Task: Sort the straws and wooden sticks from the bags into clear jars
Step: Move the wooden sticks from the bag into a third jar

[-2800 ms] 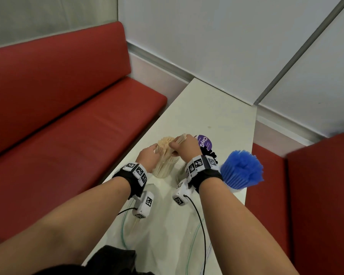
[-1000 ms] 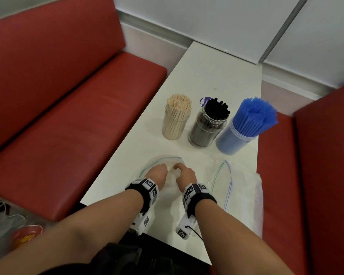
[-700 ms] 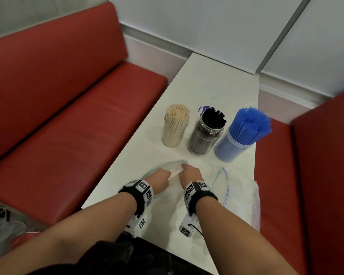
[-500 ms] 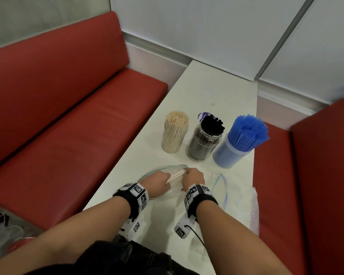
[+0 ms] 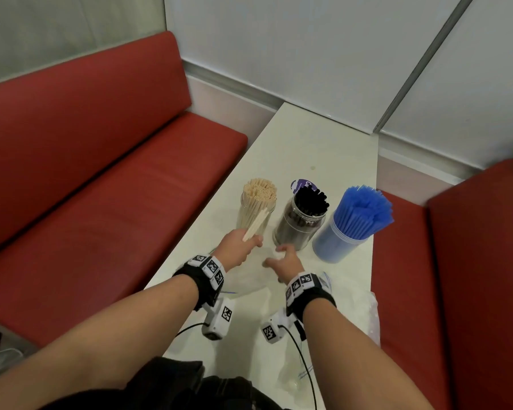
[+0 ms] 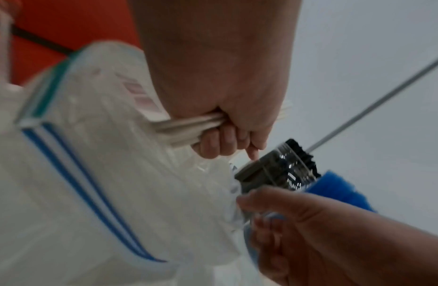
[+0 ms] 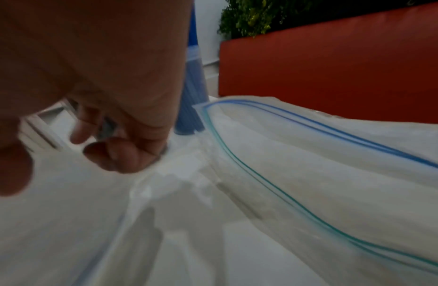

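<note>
Left hand (image 5: 237,247) clenches wooden sticks (image 5: 256,223), long axis aimed at stick jar (image 5: 256,207) just beyond, table's left edge; right hand (image 5: 285,260) released, empty.

blue straws (image 5: 365,211), black straws (image 5: 311,201), red bench (image 5: 101,161)

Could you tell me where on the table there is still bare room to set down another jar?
The far end of the table, between the three jars and the wall, is bare. The near half is crowded: zip bags lie under the left hand and right hand, and the wooden-stick jar, black-straw jar and blue-straw jar fill the middle row.
</note>
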The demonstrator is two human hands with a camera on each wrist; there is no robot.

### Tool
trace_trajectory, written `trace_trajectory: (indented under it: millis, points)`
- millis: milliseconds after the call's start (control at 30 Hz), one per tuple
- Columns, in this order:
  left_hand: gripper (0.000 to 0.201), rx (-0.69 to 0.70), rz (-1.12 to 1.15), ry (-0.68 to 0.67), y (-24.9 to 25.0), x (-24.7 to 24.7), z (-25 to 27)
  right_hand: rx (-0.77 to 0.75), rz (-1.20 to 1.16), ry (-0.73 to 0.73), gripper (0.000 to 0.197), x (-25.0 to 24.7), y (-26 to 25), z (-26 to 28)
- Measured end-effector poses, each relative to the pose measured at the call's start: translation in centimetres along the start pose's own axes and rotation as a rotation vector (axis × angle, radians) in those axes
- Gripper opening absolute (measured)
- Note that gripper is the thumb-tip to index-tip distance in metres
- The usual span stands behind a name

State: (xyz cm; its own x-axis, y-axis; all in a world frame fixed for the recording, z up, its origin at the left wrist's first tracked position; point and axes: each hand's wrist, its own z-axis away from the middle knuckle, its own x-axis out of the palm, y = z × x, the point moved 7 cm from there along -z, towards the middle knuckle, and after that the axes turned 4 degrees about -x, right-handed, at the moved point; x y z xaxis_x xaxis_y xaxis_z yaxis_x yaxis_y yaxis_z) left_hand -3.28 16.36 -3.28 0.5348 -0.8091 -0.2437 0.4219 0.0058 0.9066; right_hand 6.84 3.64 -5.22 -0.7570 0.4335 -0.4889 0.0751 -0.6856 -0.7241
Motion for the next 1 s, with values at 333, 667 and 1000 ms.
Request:
trace_trajectory:
  millis: [333,667,1000]
  points:
    - [0.037,-0.183,0.123,-0.626,3.8,3.9,0.6,-0.13,-0.588,-0.371,0.033,-0.7,-6.7,0.9]
    - [0.061,-0.37,0.667,-0.611,0.7,2.6,-0.2,-0.409,-0.849,-0.081,0.039,-5.4,-13.3,0.6]
    - [0.021,-0.457,1.071,-0.384,-0.1,2.2,-1.5,-0.505,-0.638,-0.16,0.036,-3.7,-15.0,2.5]
